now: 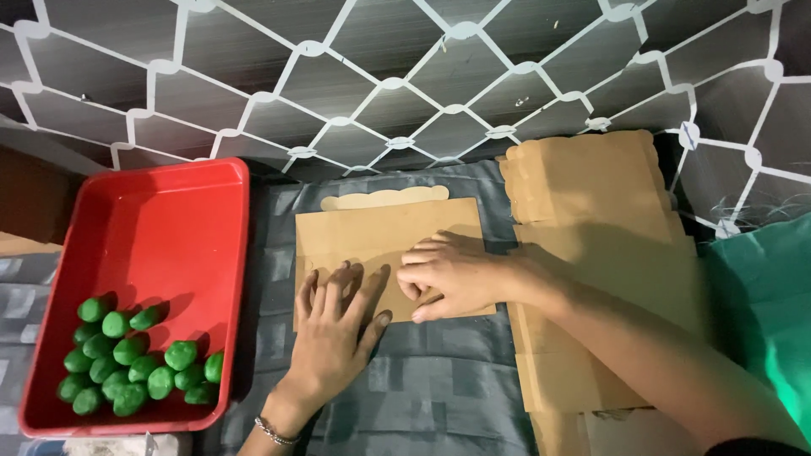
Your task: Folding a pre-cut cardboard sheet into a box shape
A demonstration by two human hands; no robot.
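— While both hands are down on it, where exactly does that brown paper envelope [384, 241] lie?

— Flat on the grey patterned cloth [439, 388], in the middle, with its scalloped flap open towards the far wall. It sits between the red tray [160, 228] on the left and the stack of brown envelopes [591, 219] on the right.

— And the left hand [334, 333]?

— Palm down, fingers spread. The fingertips rest on the envelope's near-left part, while the heel of the hand lies on the cloth, off the near edge. A thin bracelet [274, 432] circles that wrist.

— The right hand [452, 274]?

— It comes in from the right across the stack. Its fingers are curled and held close together, pressing on the envelope's lower right part, just beside the left thumb. Whether they pinch anything underneath, I cannot tell.

— What's in the tray?

— Green round lumps [135, 363], clustered in its near-left corner, well apart from both hands.
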